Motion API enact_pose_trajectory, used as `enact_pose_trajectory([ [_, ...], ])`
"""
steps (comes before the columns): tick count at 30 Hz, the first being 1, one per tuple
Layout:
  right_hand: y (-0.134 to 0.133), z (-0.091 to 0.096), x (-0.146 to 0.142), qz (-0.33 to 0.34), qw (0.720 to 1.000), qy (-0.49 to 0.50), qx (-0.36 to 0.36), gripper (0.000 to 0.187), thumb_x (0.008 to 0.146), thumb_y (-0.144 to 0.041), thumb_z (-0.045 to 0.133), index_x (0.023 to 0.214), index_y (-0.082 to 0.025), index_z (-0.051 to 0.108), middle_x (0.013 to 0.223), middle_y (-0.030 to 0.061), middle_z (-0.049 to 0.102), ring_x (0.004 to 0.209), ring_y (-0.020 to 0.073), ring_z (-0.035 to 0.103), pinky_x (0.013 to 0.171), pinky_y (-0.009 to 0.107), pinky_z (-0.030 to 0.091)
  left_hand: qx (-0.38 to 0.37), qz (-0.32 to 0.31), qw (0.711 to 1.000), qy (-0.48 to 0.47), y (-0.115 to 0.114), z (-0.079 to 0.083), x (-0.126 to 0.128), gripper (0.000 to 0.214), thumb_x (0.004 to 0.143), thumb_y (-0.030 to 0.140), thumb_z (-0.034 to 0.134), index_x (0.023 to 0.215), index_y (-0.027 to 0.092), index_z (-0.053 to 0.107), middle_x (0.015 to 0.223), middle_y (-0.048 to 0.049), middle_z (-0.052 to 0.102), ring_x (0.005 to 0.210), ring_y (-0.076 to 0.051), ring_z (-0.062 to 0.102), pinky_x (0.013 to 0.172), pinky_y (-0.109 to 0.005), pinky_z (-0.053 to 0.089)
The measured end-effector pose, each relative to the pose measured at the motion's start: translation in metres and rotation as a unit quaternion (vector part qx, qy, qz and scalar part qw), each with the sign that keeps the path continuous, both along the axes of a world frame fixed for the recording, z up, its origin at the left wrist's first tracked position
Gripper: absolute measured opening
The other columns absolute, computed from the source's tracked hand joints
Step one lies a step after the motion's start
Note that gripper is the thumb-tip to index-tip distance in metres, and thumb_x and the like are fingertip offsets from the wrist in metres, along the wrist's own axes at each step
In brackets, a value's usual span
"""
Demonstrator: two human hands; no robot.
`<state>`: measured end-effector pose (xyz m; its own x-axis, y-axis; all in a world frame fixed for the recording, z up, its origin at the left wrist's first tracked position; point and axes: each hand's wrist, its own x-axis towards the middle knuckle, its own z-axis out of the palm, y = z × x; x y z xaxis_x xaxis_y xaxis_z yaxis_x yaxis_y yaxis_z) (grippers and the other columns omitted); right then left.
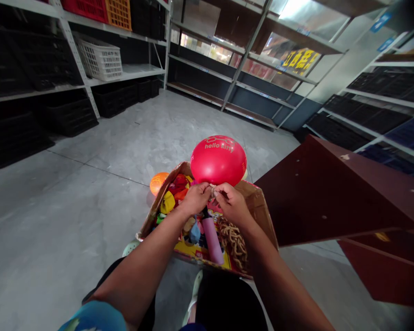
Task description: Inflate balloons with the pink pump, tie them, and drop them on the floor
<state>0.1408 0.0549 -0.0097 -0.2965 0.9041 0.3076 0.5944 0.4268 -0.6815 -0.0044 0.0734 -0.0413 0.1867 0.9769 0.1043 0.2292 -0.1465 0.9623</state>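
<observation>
An inflated red balloon (218, 163) printed "hello kitty" stands over the far side of an open cardboard box (266, 214). Just below it, my left hand (196, 197) pinches at the balloon's neck. The fingers of my right hand (232, 202) are closed beside it on a pale tan cord, which shows between the fingertips; the neck itself is mostly hidden. Under my hands a pink hand pump (213, 241) lies in the box. To its left are several limp balloons (168, 202), and on its right a tangled heap of tan cords (235, 241).
An orange balloon (158, 183) rests on the grey floor (86, 193) left of the box. Dark red panels (317, 197) stand close on the right. Metal shelves (234, 78) line the room, some holding black crates (65, 112) and a white basket (105, 59).
</observation>
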Motion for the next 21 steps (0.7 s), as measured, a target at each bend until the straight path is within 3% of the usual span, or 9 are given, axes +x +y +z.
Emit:
enact_pose_trajectory([
  [5,0.0009,-0.0016,0.0029,-0.070,0.995,0.052,0.043,0.011,0.086,-0.027,0.054,0.095,-0.021,0.056,0.071,0.0005,0.064,0.061,0.0154,0.061,0.057,0.027,0.049,-0.004,-0.020,0.999,-0.031,-0.0011,0.0027,-0.0011,0.027,0.086,0.034,0.041,0.077,0.018,0.061,0.065,0.0009,0.056,0.063,-0.013,0.049,0.063,-0.025,0.041],
  [8,0.0035,-0.0003,0.0042,-0.035,0.993,0.019,0.108,0.019,0.085,-0.021,0.053,0.102,-0.022,0.060,0.089,0.0044,0.063,0.079,0.0176,0.062,0.069,0.031,0.050,-0.007,-0.034,0.998,-0.056,-0.0025,0.0032,-0.0010,0.026,0.085,0.035,0.042,0.077,0.018,0.061,0.065,0.0006,0.057,0.063,-0.013,0.049,0.061,-0.025,0.041],
  [13,0.0065,0.0010,0.0047,-0.004,0.992,-0.014,0.128,0.013,0.087,-0.019,0.050,0.091,-0.022,0.062,0.086,0.0038,0.057,0.078,0.0169,0.057,0.070,0.031,0.048,-0.029,-0.049,0.991,-0.119,-0.0030,0.0021,0.0013,0.029,0.084,0.039,0.043,0.071,0.017,0.056,0.060,0.0015,0.049,0.057,-0.011,0.042,0.054,-0.022,0.034],
  [17,0.0063,-0.0026,0.0027,-0.050,0.986,-0.034,0.158,0.009,0.088,-0.021,0.047,0.083,-0.020,0.054,0.081,0.0032,0.054,0.078,0.0177,0.053,0.071,0.032,0.045,-0.064,-0.059,0.980,-0.180,-0.0035,0.0022,0.0037,0.032,0.084,0.043,0.041,0.065,0.017,0.047,0.054,0.0045,0.037,0.047,-0.008,0.030,0.047,-0.022,0.025],
  [21,0.0086,-0.0049,-0.0005,-0.128,0.969,-0.030,0.210,0.008,0.090,-0.023,0.044,0.084,-0.020,0.049,0.082,0.0036,0.052,0.080,0.0188,0.051,0.074,0.034,0.044,-0.087,-0.063,0.981,-0.163,-0.0067,0.0053,0.0057,0.033,0.081,0.045,0.046,0.063,0.017,0.047,0.053,0.0049,0.040,0.045,-0.007,0.032,0.046,-0.021,0.026],
])
